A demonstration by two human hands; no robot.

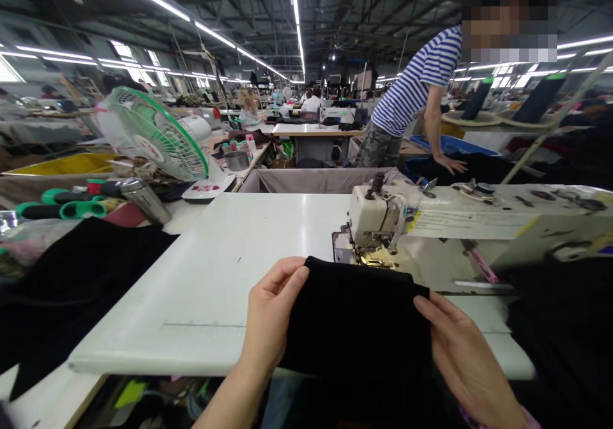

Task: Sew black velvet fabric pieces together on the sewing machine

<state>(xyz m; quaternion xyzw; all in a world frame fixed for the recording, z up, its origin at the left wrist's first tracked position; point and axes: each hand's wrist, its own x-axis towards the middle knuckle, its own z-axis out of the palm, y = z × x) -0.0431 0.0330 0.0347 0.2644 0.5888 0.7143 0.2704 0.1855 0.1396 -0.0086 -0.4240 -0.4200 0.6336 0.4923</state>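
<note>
A piece of black fabric (357,317) lies on the white sewing table (201,288), its far edge just in front of the presser foot of the cream sewing machine (383,221). My left hand (271,317) grips the fabric's left edge, thumb on top. My right hand (462,352) rests on the fabric's right edge, fingers laid over it and pressed together.
A heap of black cloth (71,282) lies at the left, more black cloth (565,333) at the right. A green-grilled fan (156,135) and a metal flask (143,199) stand at the back left. A person in a striped shirt (416,84) leans over a bench behind the machine.
</note>
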